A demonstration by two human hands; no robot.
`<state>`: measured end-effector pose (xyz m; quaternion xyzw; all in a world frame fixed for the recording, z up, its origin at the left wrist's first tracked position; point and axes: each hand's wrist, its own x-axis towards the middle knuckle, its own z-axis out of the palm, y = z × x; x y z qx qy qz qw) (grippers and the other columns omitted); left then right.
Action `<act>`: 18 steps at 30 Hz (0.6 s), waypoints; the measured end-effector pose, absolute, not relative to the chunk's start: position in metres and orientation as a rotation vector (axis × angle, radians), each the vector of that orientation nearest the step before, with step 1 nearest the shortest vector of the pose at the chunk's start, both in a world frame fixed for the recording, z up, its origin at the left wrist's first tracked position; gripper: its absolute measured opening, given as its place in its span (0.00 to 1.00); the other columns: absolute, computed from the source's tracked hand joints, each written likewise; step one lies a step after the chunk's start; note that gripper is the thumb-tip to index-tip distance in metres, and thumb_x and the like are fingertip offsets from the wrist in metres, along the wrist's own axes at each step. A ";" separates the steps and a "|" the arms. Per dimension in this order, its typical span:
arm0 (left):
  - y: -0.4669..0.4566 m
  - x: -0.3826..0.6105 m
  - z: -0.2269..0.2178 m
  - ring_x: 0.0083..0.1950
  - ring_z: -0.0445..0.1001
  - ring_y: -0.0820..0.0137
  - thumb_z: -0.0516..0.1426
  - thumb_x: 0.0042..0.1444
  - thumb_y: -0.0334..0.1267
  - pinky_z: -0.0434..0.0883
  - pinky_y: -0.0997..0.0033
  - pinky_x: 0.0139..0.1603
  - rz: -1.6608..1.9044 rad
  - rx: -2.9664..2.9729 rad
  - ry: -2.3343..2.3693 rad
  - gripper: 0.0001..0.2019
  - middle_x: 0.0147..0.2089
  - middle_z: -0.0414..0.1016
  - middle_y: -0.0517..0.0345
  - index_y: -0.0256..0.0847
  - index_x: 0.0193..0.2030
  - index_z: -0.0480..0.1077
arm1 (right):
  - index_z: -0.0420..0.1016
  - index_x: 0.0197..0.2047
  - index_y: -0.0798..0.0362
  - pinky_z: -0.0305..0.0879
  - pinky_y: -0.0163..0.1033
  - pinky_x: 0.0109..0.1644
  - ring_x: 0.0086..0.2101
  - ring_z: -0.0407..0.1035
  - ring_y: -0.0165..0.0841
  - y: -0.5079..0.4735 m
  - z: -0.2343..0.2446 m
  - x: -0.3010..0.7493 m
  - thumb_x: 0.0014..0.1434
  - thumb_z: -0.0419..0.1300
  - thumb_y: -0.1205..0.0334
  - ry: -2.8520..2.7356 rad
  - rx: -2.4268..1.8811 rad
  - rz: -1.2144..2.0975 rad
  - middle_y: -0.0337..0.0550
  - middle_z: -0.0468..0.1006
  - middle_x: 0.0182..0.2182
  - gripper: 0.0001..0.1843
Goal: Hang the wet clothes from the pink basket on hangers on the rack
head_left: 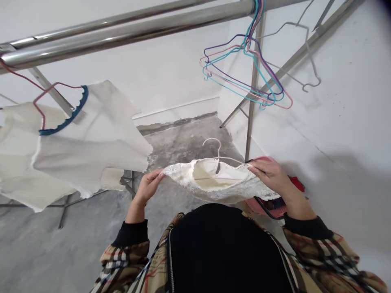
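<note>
A white lace top (180,179) is stretched sideways in front of my body, with its wide neckline facing up. Inside it sits a pale wire hanger (219,148), whose hook sticks up out of the neck opening. My left hand (149,185) pinches the top at its left shoulder end. On the other side my right hand (270,175) grips the fabric near the right shoulder, close to the hanger's arm. The lower part of the top is mostly hidden from this angle.
A metal rail (131,34) crosses above. Several coloured wire hangers (244,77) hang on it at the right, and a white top with blue neck trim (88,142) at the left. A grey hanger (308,44) is by the wall. Behind my right hand stands a pink basket (259,206).
</note>
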<state>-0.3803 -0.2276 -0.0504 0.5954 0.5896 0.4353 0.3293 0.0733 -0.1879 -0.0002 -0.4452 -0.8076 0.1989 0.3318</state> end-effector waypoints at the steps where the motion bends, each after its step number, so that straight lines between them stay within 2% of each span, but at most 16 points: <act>1: -0.227 -0.383 -0.057 0.47 0.79 0.57 0.58 0.56 0.55 0.74 0.59 0.50 1.225 1.435 1.571 0.22 0.43 0.82 0.47 0.37 0.42 0.79 | 0.80 0.40 0.48 0.69 0.41 0.41 0.34 0.75 0.37 -0.188 0.000 0.075 0.64 0.56 0.54 -2.094 -1.164 0.493 0.43 0.80 0.31 0.12; 4: -0.225 -0.388 -0.078 0.47 0.78 0.58 0.57 0.57 0.54 0.74 0.59 0.49 1.324 1.207 1.715 0.24 0.45 0.81 0.44 0.33 0.47 0.77 | 0.80 0.39 0.47 0.69 0.41 0.40 0.33 0.75 0.37 -0.191 -0.002 0.077 0.64 0.57 0.55 -2.048 -1.156 0.419 0.42 0.80 0.29 0.11; 6: -0.224 -0.385 -0.085 0.49 0.77 0.58 0.58 0.57 0.51 0.74 0.58 0.50 1.294 1.260 1.906 0.25 0.50 0.79 0.40 0.33 0.53 0.74 | 0.80 0.38 0.47 0.69 0.41 0.39 0.32 0.75 0.37 -0.192 -0.003 0.073 0.64 0.57 0.55 -2.019 -1.156 0.379 0.42 0.80 0.28 0.11; 9: -0.224 -0.368 -0.077 0.57 0.73 0.57 0.58 0.59 0.47 0.70 0.56 0.55 1.295 1.634 2.073 0.26 0.59 0.72 0.37 0.35 0.61 0.67 | 0.80 0.38 0.48 0.68 0.41 0.37 0.30 0.75 0.36 -0.193 -0.005 0.063 0.64 0.57 0.55 -2.005 -1.154 0.369 0.43 0.80 0.28 0.12; 12: -0.224 -0.343 -0.057 0.64 0.66 0.57 0.57 0.61 0.44 0.63 0.52 0.63 1.241 2.113 1.969 0.22 0.60 0.71 0.42 0.40 0.60 0.68 | 0.80 0.38 0.49 0.68 0.40 0.36 0.29 0.73 0.35 -0.194 -0.006 0.052 0.64 0.57 0.55 -2.044 -1.149 0.397 0.44 0.80 0.28 0.12; 15: -0.219 -0.324 -0.045 0.63 0.66 0.56 0.58 0.61 0.42 0.59 0.50 0.64 1.140 2.361 1.872 0.18 0.56 0.75 0.46 0.44 0.57 0.71 | 0.80 0.37 0.49 0.68 0.39 0.36 0.28 0.73 0.34 -0.196 -0.003 0.044 0.64 0.57 0.55 -2.095 -1.129 0.465 0.44 0.80 0.28 0.12; 18: -0.210 -0.320 -0.045 0.49 0.74 0.63 0.54 0.64 0.39 0.66 0.56 0.56 1.149 2.403 1.740 0.12 0.41 0.79 0.51 0.44 0.51 0.75 | 0.80 0.39 0.49 0.69 0.40 0.39 0.31 0.74 0.35 -0.200 0.006 0.039 0.64 0.57 0.54 -2.132 -1.081 0.636 0.44 0.80 0.30 0.12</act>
